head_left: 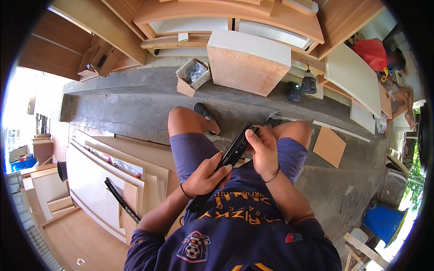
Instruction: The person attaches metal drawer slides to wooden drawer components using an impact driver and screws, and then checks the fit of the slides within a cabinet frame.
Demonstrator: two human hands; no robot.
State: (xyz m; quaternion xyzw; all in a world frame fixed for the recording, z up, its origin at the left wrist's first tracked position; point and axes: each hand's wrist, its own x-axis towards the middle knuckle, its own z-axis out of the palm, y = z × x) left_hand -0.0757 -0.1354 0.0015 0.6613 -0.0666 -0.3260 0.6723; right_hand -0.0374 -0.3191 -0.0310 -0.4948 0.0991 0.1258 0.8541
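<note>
A black metal drawer slide [233, 154] lies slantwise over my lap, gripped by both hands. My left hand [205, 176] is closed around its lower part, thumb along the top face. My right hand [263, 148] pinches the upper end between thumb and fingers. The slide's lower end [195, 204] sticks out past my left wrist, against my shirt. A second black slide [121, 198] rests on the stacked boards to my left.
Ahead stand a white-edged wooden drawer box [248, 63], a basket of plastic-wrapped items [194, 73] and a cordless drill [308, 83]. White panels [101, 185] are stacked at left. A square wooden board [329, 147] lies on the floor at right. Another person [400, 97] sits at far right.
</note>
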